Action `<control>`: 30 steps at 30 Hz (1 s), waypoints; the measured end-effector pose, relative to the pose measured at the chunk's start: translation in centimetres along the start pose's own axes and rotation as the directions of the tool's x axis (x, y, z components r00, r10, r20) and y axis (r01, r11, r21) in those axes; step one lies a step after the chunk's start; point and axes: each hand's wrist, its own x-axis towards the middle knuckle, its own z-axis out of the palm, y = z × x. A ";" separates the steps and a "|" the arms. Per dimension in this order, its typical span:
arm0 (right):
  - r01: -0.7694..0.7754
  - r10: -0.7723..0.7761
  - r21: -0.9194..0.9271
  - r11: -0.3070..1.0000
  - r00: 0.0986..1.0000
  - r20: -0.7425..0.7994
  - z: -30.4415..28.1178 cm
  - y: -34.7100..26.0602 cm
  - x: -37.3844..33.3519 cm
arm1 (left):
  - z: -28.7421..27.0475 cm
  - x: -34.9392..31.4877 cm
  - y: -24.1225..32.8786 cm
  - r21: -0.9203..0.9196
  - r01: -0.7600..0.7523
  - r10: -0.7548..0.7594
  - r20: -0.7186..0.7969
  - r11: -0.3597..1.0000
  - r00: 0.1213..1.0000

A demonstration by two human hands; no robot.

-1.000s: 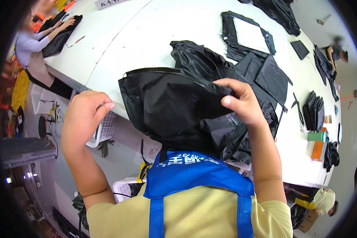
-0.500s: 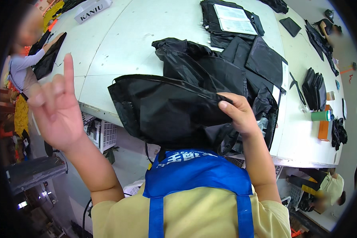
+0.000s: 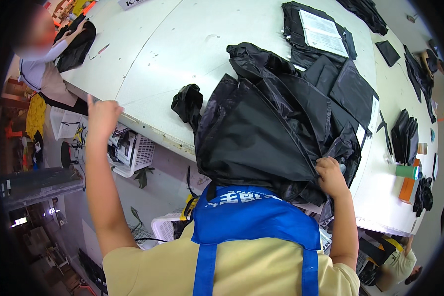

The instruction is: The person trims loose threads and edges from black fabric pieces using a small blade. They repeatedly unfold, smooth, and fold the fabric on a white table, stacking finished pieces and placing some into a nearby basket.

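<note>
A large black fabric piece (image 3: 261, 128), shiny and sewn along its edges, is draped over the table's near edge in front of my blue apron (image 3: 254, 212). My right hand (image 3: 332, 176) is closed on its right-hand edge. My left hand (image 3: 103, 116) is raised at the left, away from the fabric and near the table edge. One finger points up and the others are bent; whatever they may pinch is hidden. A crumpled black fabric end (image 3: 187, 103) sticks out on the piece's left. More black fabric panels (image 3: 352, 93) lie behind it.
Papers (image 3: 323, 32) rest on a black stack at the back of the white table (image 3: 158, 74). A green roll (image 3: 407, 171) and an orange box (image 3: 407, 187) stand at right. White baskets (image 3: 133, 153) sit below the edge. A co-worker (image 3: 49, 69) handles black fabric at far left.
The black piece has turned and swung rightward, its left edge now pointing up. My right hand has moved right and lower with its edge. My left hand has turned over and shifted right.
</note>
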 end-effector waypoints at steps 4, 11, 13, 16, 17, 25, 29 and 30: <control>-0.043 0.043 -0.002 0.999 0.999 0.006 -0.4 1.4 -0.6 | 1.2 2.8 -8.0 -0.503 0.295 -0.340 0.002 0.813 0.940; -0.250 0.245 0.322 0.913 0.968 0.057 -5.4 0.3 8.8 | -5.9 3.7 -1.4 -0.865 -0.132 0.003 -0.153 -0.483 0.988; -0.030 0.116 0.346 0.938 0.967 -0.229 -7.2 -3.9 15.6 | -7.1 2.8 0.4 -0.838 -0.143 0.088 -0.221 -0.527 0.971; 0.260 -0.097 0.378 0.888 0.912 -0.399 -6.6 -10.9 24.6 | -8.1 2.3 1.5 -0.805 -0.173 0.128 -0.293 -0.567 0.947; 0.380 -0.190 0.352 0.855 0.863 -0.469 -5.1 -12.8 27.3 | -8.3 2.1 1.4 -0.784 -0.169 0.134 -0.306 -0.598 0.943; 0.233 -0.364 0.708 0.666 0.931 0.037 -6.1 -14.2 32.4 | -6.4 -0.6 -1.0 -0.826 -0.234 -0.031 -0.254 -0.513 0.967; 0.145 -0.256 0.806 0.574 0.967 0.009 -8.6 -13.3 30.2 | -3.5 0.3 -1.2 -0.952 -0.025 -0.030 -0.017 -0.305 0.999; 0.181 -0.232 0.798 0.575 0.971 -0.053 -8.9 -12.9 29.8 | -3.3 0.8 -1.2 -0.969 0.109 -0.047 0.123 -0.222 0.991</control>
